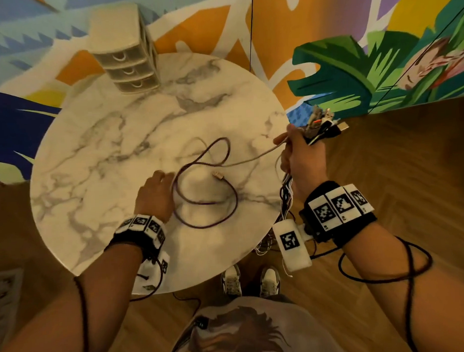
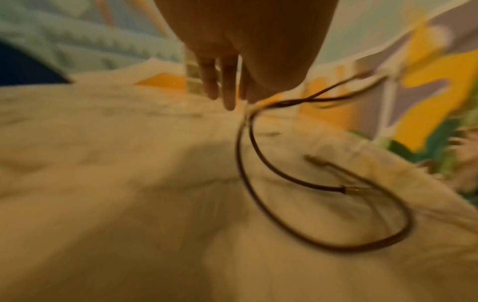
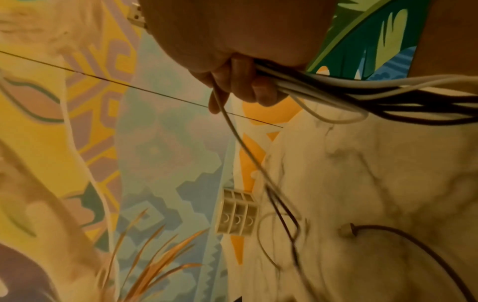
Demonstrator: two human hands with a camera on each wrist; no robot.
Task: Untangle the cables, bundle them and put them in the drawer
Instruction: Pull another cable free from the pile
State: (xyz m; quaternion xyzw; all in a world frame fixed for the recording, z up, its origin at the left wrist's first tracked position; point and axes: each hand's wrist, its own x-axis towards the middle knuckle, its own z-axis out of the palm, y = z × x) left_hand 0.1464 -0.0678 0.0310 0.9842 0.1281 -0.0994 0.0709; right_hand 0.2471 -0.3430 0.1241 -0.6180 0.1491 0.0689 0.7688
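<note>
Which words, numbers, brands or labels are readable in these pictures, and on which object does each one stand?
No text can be read in any view.
Wristband markers: black-and-white square codes only; the tiny print beside them is too small to read.
Drawer unit: no label visible.
Cable plugs in the right hand: no legible marking.

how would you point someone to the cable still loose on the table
On the round marble table, look near the front edge, just right of the left hand. The dark purple cable lies there in loose loops, unlike the cables gripped in the right hand.

Round marble table [image 1: 98,143] on wooden floor [image 1: 399,185] (colourful mural wall [image 1: 286,29] behind)
</note>
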